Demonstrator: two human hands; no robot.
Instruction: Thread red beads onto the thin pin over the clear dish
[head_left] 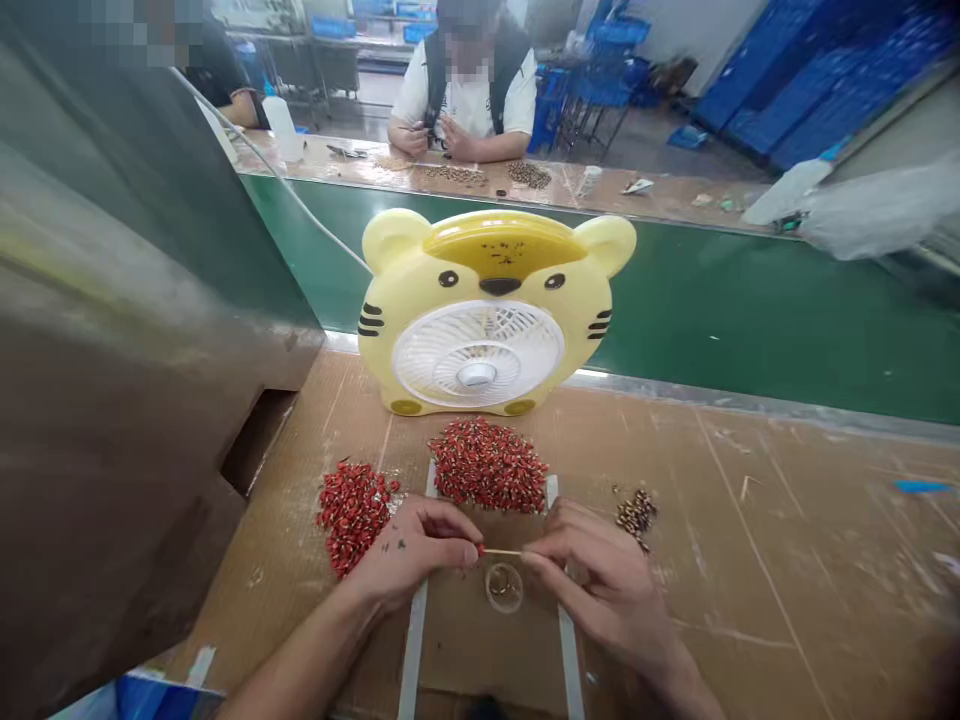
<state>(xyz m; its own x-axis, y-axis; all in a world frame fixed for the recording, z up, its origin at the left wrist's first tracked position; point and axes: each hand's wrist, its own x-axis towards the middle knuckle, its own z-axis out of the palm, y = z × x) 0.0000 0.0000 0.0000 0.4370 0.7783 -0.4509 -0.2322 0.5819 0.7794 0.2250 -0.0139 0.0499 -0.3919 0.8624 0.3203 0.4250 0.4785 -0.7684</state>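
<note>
Between thumb and finger, my left hand (pixel 412 550) pinches a small red piece (pixel 481 550). My right hand (pixel 600 570) grips a thin wooden stick (pixel 502 552), whose far tip meets the red piece. Just below the stick stands a small round clear dish (pixel 504 588) with a little liquid or something shiny in it. A large pile of small red pieces (pixel 487 465) lies beyond my hands, and a second red pile (pixel 352 515) is beside my left wrist. To the right of my right hand is a small heap of dark, brassy bits (pixel 636 515).
A yellow animal-faced fan (pixel 495 240) stands behind the piles, its cable running up left. A metal cabinet (pixel 135 350) borders the left side. Past the green divider (pixel 712 310), a person (pixel 469 90) sits at another bench with small parts. A blue scrap (pixel 921 486) lies far right.
</note>
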